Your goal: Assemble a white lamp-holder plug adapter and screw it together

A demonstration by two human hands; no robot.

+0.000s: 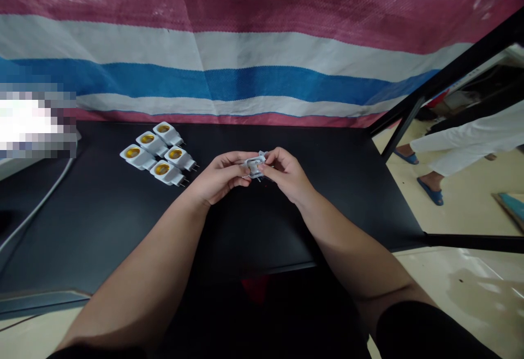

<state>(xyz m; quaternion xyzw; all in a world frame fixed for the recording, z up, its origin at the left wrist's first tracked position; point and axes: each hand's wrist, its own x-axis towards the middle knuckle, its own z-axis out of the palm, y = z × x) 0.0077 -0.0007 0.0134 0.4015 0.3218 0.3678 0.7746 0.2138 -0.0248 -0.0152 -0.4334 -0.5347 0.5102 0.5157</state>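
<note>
Between my two hands is a small white plug-in housing, its hollow inside facing up and a metal pin showing below it. My left hand grips its left end, thumb on top and fingers underneath. At the right end, my right hand pinches it with thumb and fingertips. Both hands hover over the black table; the fingers cover much of the housing. To the left of my left hand lie several white plug-in lamp sockets with gold-coloured round openings, their pins pointing right.
The black table backs onto a striped tarp. A white cable runs along the left from a blurred-out bright object. Black frame bars stand at the right. Beyond them are a person's legs in white trousers and blue slippers.
</note>
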